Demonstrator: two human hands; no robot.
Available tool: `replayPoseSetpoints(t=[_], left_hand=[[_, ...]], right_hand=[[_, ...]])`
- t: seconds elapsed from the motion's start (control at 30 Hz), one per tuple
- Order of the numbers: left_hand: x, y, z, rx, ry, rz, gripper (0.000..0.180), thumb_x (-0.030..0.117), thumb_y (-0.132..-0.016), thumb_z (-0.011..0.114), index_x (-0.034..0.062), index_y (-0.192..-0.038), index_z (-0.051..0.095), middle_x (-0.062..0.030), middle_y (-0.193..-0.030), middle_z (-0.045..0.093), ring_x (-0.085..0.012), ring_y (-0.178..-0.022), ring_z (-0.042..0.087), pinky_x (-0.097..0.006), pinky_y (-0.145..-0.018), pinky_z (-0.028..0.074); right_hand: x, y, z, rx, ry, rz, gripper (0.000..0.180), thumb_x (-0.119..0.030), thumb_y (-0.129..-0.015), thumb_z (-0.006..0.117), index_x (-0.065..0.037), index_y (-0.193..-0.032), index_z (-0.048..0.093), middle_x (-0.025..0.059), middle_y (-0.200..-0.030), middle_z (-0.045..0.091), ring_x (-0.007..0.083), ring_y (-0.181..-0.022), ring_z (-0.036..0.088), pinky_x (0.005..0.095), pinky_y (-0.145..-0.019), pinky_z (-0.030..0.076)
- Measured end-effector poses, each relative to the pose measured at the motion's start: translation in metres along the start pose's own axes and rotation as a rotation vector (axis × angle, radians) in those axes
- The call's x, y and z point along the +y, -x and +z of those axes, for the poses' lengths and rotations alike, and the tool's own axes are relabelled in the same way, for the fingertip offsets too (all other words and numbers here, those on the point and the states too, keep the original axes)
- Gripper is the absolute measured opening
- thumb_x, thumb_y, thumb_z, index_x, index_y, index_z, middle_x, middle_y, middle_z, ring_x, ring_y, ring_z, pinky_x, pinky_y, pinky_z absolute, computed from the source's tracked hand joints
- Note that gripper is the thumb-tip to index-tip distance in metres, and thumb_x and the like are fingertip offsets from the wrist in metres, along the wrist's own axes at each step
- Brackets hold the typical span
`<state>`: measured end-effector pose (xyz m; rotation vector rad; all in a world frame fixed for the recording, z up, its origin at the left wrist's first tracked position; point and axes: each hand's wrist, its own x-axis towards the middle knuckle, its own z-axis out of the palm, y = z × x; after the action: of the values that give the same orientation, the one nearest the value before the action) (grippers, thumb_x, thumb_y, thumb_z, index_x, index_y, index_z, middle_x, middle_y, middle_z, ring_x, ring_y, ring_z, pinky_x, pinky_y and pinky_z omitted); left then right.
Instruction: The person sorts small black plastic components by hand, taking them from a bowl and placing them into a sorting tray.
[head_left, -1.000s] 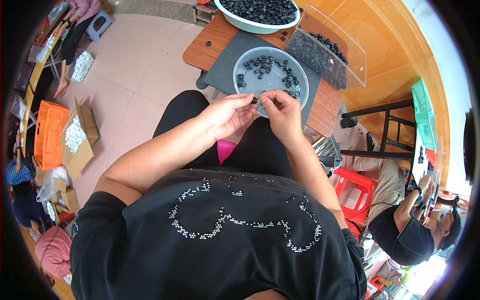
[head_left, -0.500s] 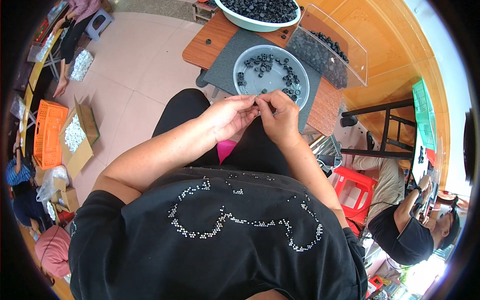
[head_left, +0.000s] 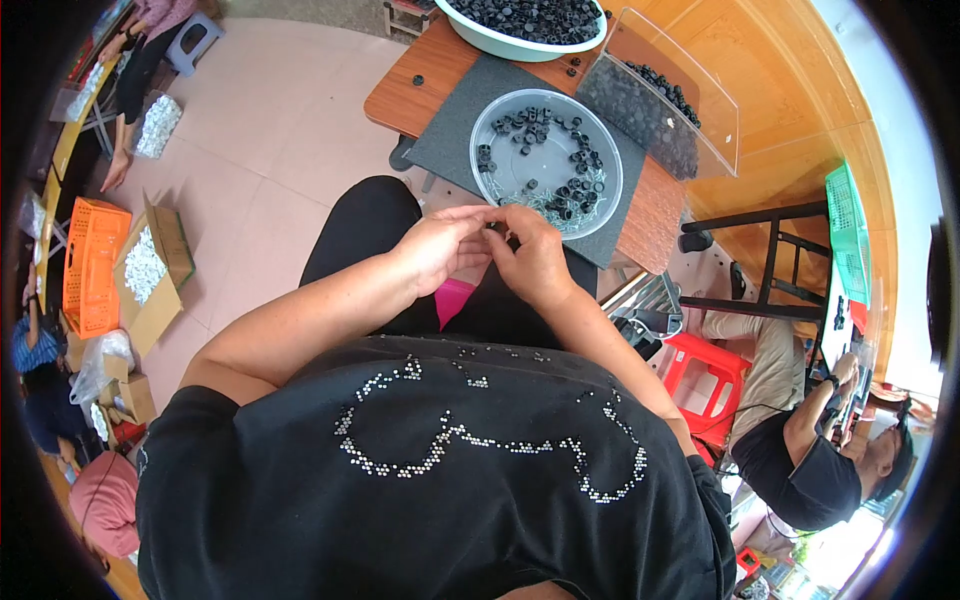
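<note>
Both hands meet just on the near side of the grey basin [head_left: 515,166], above the lap. The left hand [head_left: 437,248] is half curled, palm partly turned up, its fingers drawn together at the tips; the right hand [head_left: 532,256] is bent narrow, thumb toward forefinger, against the left fingertips. A small dark piece [head_left: 496,229] shows between them, mostly covered, so I cannot tell which hand bears it or how firmly.

Good handling here, I judge, calls for one steady hand and one working hand: the left as a cradle, the right making small movements with the finger pads rather than the whole wrist. Bringing the hands a little over the basin would be wise (a slip here would land on the lap). Light pressure should do, since so small and round a piece could roll out of a hard pinch.

Inside the basin, smooth and translucent, lie short, squat black parts [head_left: 537,131], seemingly moulded plastic, and at its near side a tangle of thin, shiny slivers [head_left: 533,203] that look like metal. Under it is a flat, matt dark mat [head_left: 447,150]; beyond it, a glossy pale green bowl [head_left: 508,47] heaped with black parts; to its right, a clear, stiff-walled box [head_left: 632,122].
</note>
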<state>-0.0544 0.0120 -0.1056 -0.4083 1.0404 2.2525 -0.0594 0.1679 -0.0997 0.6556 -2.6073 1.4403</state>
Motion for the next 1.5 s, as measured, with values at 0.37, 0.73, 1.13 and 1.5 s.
replayPoseSetpoints(t=[0.37, 0.73, 1.13, 1.5], left_hand=[[-0.002, -0.009, -0.012, -0.017, -0.092, -0.074, 0.027, 0.021, -0.093, 0.047, 0.0018, -0.112, 0.053, -0.0076, -0.089, 0.06, -0.0135, -0.077, 0.059, -0.025, -0.068, 0.049], [0.006, -0.009, -0.015, 0.023, -0.103, -0.067, 0.025, 0.019, -0.092, 0.047, 0.0024, -0.11, 0.055, -0.006, -0.089, 0.06, -0.0127, -0.076, 0.059, -0.024, -0.068, 0.048], [0.008, -0.014, -0.019, 0.039, -0.107, -0.064, 0.027, 0.017, -0.091, 0.049, 0.0031, -0.113, 0.054, -0.0072, -0.09, 0.061, -0.0144, -0.079, 0.059, -0.026, -0.07, 0.048], [0.015, -0.008, -0.02, 0.046, -0.116, -0.033, 0.024, 0.015, -0.091, 0.049, 0.0035, -0.111, 0.056, -0.0069, -0.09, 0.061, -0.0145, -0.079, 0.059, -0.026, -0.07, 0.048]], right_hand=[[0.05, -0.057, -0.041, 0.062, 0.409, 0.034, 0.019, -0.008, -0.072, 0.066, -0.002, -0.09, 0.063, 0.0173, -0.082, 0.063, 0.0336, -0.082, 0.06, 0.0396, -0.073, 0.049], [0.079, -0.1, -0.02, 0.169, 0.586, -0.187, 0.013, -0.011, -0.075, 0.063, -0.006, -0.086, 0.061, 0.0139, -0.082, 0.061, 0.0331, -0.081, 0.058, 0.0424, -0.073, 0.048], [0.048, -0.09, -0.013, -0.071, 0.527, -0.047, 0.015, -0.011, -0.074, 0.058, -0.005, -0.087, 0.063, 0.0176, -0.086, 0.061, 0.0337, -0.079, 0.061, 0.0419, -0.072, 0.05], [0.063, -0.097, 0.004, -0.073, 0.395, -0.046, 0.013, -0.011, -0.074, 0.062, -0.003, -0.083, 0.062, 0.0174, -0.08, 0.06, 0.0337, -0.078, 0.06, 0.0409, -0.068, 0.049]])
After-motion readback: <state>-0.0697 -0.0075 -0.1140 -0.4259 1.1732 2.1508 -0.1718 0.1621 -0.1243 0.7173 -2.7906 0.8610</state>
